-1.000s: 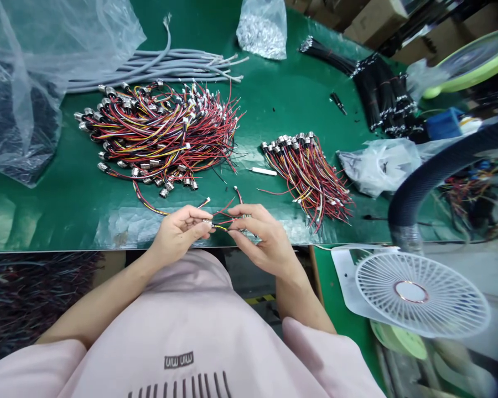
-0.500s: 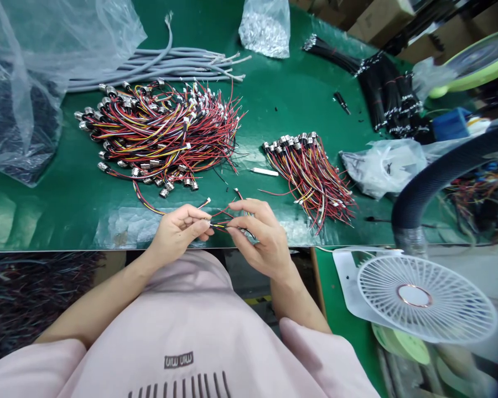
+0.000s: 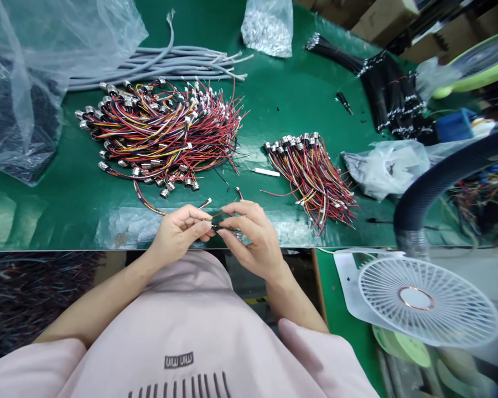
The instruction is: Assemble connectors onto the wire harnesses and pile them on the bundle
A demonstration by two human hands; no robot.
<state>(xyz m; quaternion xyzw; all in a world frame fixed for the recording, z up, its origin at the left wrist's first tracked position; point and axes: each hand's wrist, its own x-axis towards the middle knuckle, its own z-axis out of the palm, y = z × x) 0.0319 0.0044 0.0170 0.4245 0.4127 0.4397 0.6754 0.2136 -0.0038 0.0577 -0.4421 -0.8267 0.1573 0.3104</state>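
Near the table's front edge, my left hand is closed, thumb and forefinger pinching the end of a thin wire harness. Whatever sits at that end is mostly hidden by the fingertips. My right hand is closed on the same harness just to the right, its fingertips pinching the dark wires close to the left hand. A small white plug on wires pokes out beyond my left fingers. Behind the hands spreads a large pile of wire harnesses with metal round connectors and red, yellow and black leads.
A smaller bundle of harnesses lies right, beside a white pen-like tool. Grey cables, a bag of metal parts and black cable bundles lie behind. A black hose and white fan stand right.
My right hand has moved left, closer to my left hand, so less wire shows between them. The left hand stays in place.
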